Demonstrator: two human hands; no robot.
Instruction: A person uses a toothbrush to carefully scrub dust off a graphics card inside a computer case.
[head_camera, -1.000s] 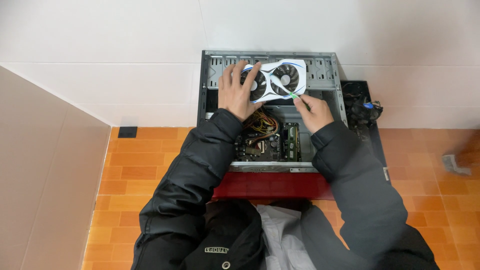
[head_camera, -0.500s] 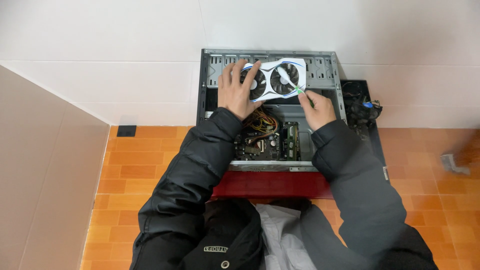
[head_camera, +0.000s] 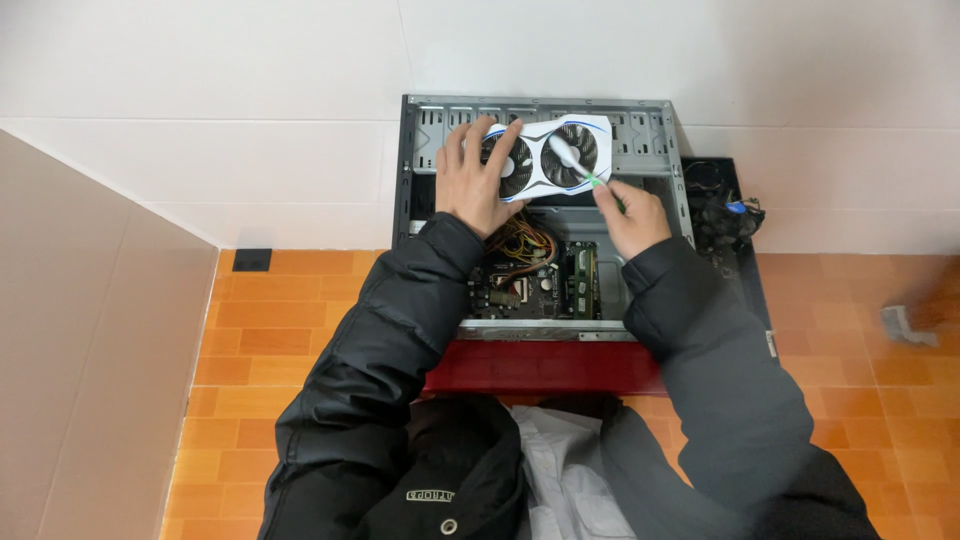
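Graphics card (head_camera: 545, 155), white with two black fans, held over the far end of open computer case (head_camera: 655, 150). Left hand (head_camera: 478, 180) grasps its left fan side; right hand (head_camera: 628, 213) pinches green-handled brush (head_camera: 578, 168) on right fan. Inside case: motherboard (head_camera: 535, 285), coloured wires (head_camera: 520, 245).

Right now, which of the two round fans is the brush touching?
The right-hand fan on the white card. The brush in the right hand lies on it; the left hand partly covers the other fan.

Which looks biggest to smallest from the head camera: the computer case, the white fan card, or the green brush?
1. Computer case, by far the largest.
2. Fan card, held by the left hand.
3. Brush, a thin stick in the right hand.
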